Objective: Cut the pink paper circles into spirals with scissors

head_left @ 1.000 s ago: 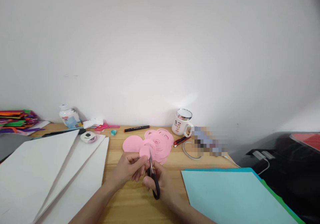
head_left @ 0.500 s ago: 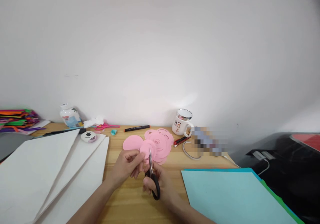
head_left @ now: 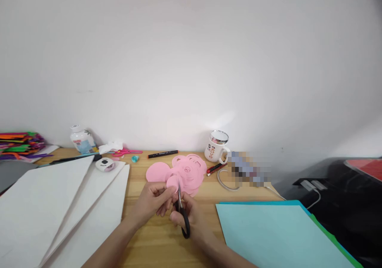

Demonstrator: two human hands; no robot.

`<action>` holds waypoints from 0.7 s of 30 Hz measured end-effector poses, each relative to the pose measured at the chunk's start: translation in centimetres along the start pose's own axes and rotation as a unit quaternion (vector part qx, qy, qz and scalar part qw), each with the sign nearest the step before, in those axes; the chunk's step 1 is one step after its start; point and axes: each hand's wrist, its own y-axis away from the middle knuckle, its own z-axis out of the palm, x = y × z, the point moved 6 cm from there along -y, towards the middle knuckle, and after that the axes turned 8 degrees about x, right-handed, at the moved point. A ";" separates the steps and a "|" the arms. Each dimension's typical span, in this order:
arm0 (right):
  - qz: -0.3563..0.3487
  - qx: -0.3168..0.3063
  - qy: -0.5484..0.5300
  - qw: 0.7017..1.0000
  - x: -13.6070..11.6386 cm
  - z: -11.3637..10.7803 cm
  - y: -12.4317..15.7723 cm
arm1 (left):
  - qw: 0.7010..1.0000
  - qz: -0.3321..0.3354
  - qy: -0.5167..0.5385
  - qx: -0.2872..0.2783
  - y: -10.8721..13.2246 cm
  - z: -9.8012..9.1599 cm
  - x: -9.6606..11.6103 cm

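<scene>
Between the thumb and fingers of my left hand (head_left: 155, 198) is a small round piece of pink paper (head_left: 172, 182). My right hand (head_left: 189, 214) is closed round the black handles of a pair of scissors (head_left: 185, 223). The scissor blades point away from me and lie at the right edge of the pink piece. Just beyond my hands, a pile of pink paper cut-outs (head_left: 195, 174) lies on the wooden table (head_left: 155, 244). A larger pink paper oval (head_left: 156, 171) rests at the pile's left.
White sheets (head_left: 38, 208) cover the left side, with a correction tape (head_left: 105, 164) on them. Turquoise sheets (head_left: 268, 232) lie at the right. Toward the wall stand a white mug (head_left: 213, 150) and a bottle (head_left: 83, 140), with a black marker (head_left: 162, 154) and pink scissors (head_left: 127, 152) between.
The pink piece has turned and dropped slightly toward me, and its outline between my hands looks smaller. Both hands stay nearly in place, the scissors still at its edge.
</scene>
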 end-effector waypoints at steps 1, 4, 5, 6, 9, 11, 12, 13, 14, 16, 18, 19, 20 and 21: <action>0.003 0.002 0.003 1.000 0.1 -0.1 0.0 | 1.000 0.001 -0.003 0.002 0.0 0.0 0.1; 0.012 0.011 0.019 1.000 0.4 -0.2 0.1 | 1.000 0.008 -0.020 0.015 0.0 -0.3 0.3; 0.016 0.013 0.027 0.999 0.5 -0.3 0.1 | 0.999 0.012 -0.025 0.020 0.0 -0.5 0.4; 0.020 0.015 0.033 0.999 0.5 -0.3 0.1 | 0.999 0.014 -0.028 0.024 0.0 -0.6 0.4; 0.026 0.014 0.037 0.999 0.3 -0.2 0.2 | 0.999 0.015 -0.036 0.030 -0.1 -0.8 0.4; 0.024 0.012 0.030 0.999 0.2 -0.2 0.2 | 0.999 0.014 -0.037 0.033 0.0 -0.8 0.4; 0.023 0.012 0.027 0.999 0.2 -0.2 0.3 | 0.999 0.014 -0.035 0.036 0.0 -0.9 0.5; 0.024 0.013 0.024 0.999 0.2 -0.2 0.3 | 0.999 0.015 -0.033 0.040 0.0 -0.9 0.6; 0.027 0.014 0.023 0.999 0.3 -0.2 0.3 | 0.998 0.017 -0.031 0.044 0.0 -1.0 0.7; 0.039 0.015 0.026 0.999 0.5 -0.2 0.4 | 0.998 0.023 -0.028 0.059 -0.1 -1.2 0.8; 0.050 0.018 0.032 0.998 0.7 -0.2 0.4 | 0.996 0.030 -0.022 0.080 -0.2 -1.5 0.9; 0.051 0.020 0.033 0.998 0.6 -0.2 0.4 | 0.995 0.033 -0.017 0.090 -0.2 -1.7 0.9; 0.048 0.022 0.034 0.998 0.5 -0.2 0.4 | 0.995 0.034 -0.014 0.096 -0.2 -1.8 0.8; 0.043 0.023 0.034 0.998 0.4 -0.2 0.3 | 0.994 0.035 -0.013 0.099 -0.2 -1.8 0.8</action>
